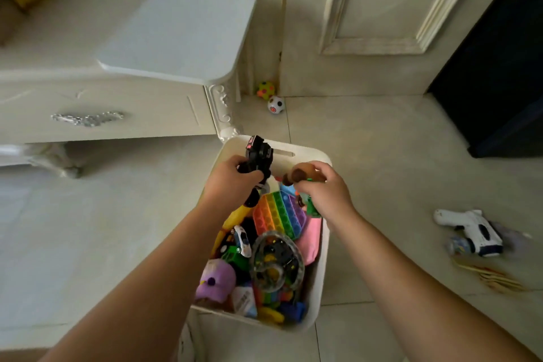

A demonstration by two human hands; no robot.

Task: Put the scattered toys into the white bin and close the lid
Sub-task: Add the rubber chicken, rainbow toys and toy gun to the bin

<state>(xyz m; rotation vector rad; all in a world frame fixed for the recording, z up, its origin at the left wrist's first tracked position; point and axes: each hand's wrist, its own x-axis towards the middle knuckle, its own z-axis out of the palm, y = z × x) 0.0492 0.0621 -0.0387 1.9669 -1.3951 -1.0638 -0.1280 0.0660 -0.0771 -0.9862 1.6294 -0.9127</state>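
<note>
The white bin (pixel 323 247) stands on the floor below me, full of several toys, among them a rainbow pop mat (pixel 277 211) and a purple plush (pixel 216 281). My left hand (pixel 232 179) grips a black toy car (pixel 258 156) over the bin's far end. My right hand (pixel 326 188) holds a brown and green toy figure (pixel 302 175) beside it, also above the bin. A white toy gun (pixel 470 231) lies on the floor to the right. Two small balls, one spotted (pixel 266 89) and one white (pixel 275 104), rest in the far corner. No lid is recognisable.
A white cabinet with a drawer (pixel 102 109) and a flat white board (pixel 182 32) on top stands at the left. A panelled door (pixel 382 9) is behind. A dark object (pixel 499 82) fills the right. Wooden sticks (pixel 493 276) lie near the toy gun.
</note>
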